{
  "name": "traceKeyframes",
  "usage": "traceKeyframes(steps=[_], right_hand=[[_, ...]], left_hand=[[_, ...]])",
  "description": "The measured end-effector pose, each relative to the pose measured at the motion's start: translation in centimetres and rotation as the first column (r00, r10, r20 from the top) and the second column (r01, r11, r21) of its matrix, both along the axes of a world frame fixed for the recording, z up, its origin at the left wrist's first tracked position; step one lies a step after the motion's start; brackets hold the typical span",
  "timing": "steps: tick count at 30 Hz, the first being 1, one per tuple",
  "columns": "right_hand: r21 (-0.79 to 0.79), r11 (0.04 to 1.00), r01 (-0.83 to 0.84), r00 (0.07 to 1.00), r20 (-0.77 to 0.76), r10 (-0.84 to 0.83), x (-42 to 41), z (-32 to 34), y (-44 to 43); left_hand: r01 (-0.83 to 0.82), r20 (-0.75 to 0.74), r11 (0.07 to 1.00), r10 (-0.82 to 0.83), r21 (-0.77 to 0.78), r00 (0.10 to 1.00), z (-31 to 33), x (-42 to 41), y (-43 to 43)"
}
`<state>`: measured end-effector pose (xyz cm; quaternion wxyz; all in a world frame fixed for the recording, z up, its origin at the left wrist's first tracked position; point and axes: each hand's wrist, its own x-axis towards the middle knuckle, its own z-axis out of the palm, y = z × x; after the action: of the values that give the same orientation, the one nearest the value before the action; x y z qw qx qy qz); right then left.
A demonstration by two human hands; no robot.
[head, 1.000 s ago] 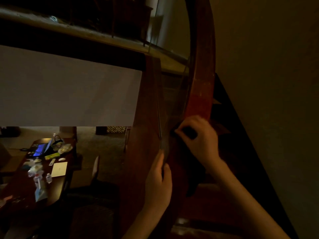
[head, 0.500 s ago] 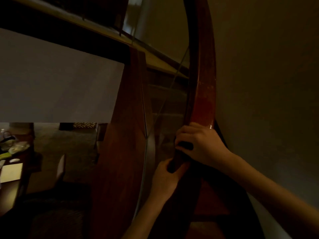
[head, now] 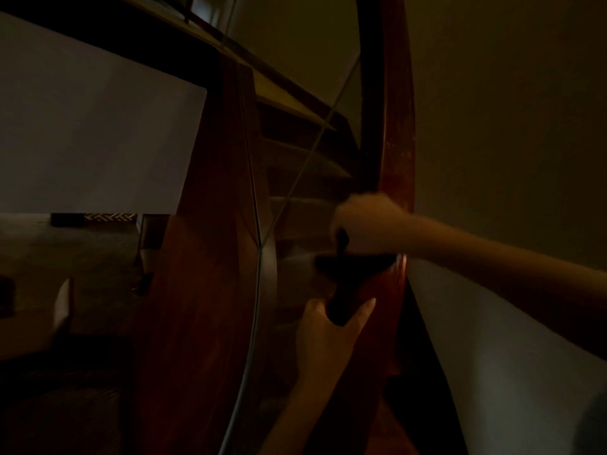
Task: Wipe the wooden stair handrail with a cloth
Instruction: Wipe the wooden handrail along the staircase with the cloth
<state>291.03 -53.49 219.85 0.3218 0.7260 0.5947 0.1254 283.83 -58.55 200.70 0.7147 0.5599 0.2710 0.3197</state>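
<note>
Two hands are on the wooden handrail (head: 395, 142), which runs as a reddish curved band from the top edge of the view down to the bottom edge, right of centre. The right hand (head: 369, 224), motion-blurred, is curled over the rail at mid-height and grips a dark cloth (head: 356, 261) against the wood. The cloth shows as a black band across the rail just below the knuckles, with a dark tail hanging down the rail's left edge. The left hand (head: 328, 336) sits lower on the same rail. Its thumb and one straight finger are spread in a fork, and the lower end of the dark tail lies in that fork. Whether this hand pinches the tail cannot be told in the low light. Above the right hand the rail face is bare up to the frame edge, and between the two hands a short bare stretch shows. The rail's right edge runs close beside a plain wall (head: 509, 110), leaving only a narrow dark gap. To the rail's left stands a glass panel (head: 305, 224) with a thin bright edge, then a broad wooden stringer (head: 210, 274). Stair treads (head: 295, 146) show through the glass. A lower floor (head: 82, 254) lies far left, well apart from the hands.
</note>
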Motion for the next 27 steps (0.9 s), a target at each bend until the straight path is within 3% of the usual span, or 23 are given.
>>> traceKeyframes(steps=[2,5,8,9,12,14,15,17,19,20,22,24,27], right_hand=[[-0.073,0.997,-0.019,0.996,-0.086,0.012,-0.9,-1.1,-1.5],[0.007,1.0,0.0,0.995,0.1,0.0,0.9,1.7,0.7],[-0.047,0.999,-0.004,0.986,0.163,0.012,2.4,5.6,3.3],[-0.128,0.992,-0.001,0.993,0.116,0.016,2.5,5.9,3.5],[-0.281,0.959,-0.028,0.973,-0.229,-0.039,1.6,3.4,1.1],[-0.098,0.981,-0.166,0.956,-0.261,0.136,1.8,1.1,-2.1],[0.142,0.95,-0.277,0.926,-0.225,0.304,2.7,0.1,-4.0],[0.662,0.688,-0.297,0.86,-0.128,0.494,4.8,-2.3,-8.0],[0.937,0.35,-0.018,0.837,-0.177,0.518,5.6,-6.3,-11.4],[0.965,0.219,0.147,0.815,-0.243,0.527,5.3,-8.7,-12.3],[0.936,0.076,0.343,0.758,-0.324,0.566,4.2,-12.3,-13.1],[0.881,0.024,0.472,0.673,-0.378,0.636,3.6,-13.4,-13.2],[0.669,0.008,0.743,0.437,-0.494,0.751,4.3,-12.8,-12.5]], left_hand=[[-0.044,0.087,0.999,0.045,-0.01,0.995,-0.6,0.3,-0.1],[0.017,0.005,0.996,-0.017,0.085,1.0,-0.4,0.0,0.2],[0.021,0.048,1.0,-0.021,-0.001,0.999,0.3,-0.6,0.2],[0.018,0.052,1.0,-0.018,0.001,0.998,0.4,-0.8,0.2],[0.024,0.022,0.999,-0.025,0.034,0.999,0.6,-0.9,0.2],[0.008,-0.025,0.992,-0.005,0.129,1.0,0.6,-0.7,0.2],[-0.017,-0.036,0.98,0.025,0.2,0.999,0.6,-0.7,0.1],[-0.108,-0.069,0.913,0.146,0.395,0.987,0.8,-1.1,-0.2],[-0.214,-0.036,0.788,0.286,0.578,0.958,1.7,-1.1,-0.7],[-0.238,-0.012,0.74,0.315,0.629,0.949,2.3,-0.7,-1.1],[-0.242,0.001,0.716,0.319,0.655,0.948,3.8,0.3,-1.9],[-0.232,-0.006,0.695,0.322,0.68,0.947,5.1,1.6,-2.8],[-0.221,-0.022,0.555,0.398,0.802,0.917,6.4,3.2,-3.4]])
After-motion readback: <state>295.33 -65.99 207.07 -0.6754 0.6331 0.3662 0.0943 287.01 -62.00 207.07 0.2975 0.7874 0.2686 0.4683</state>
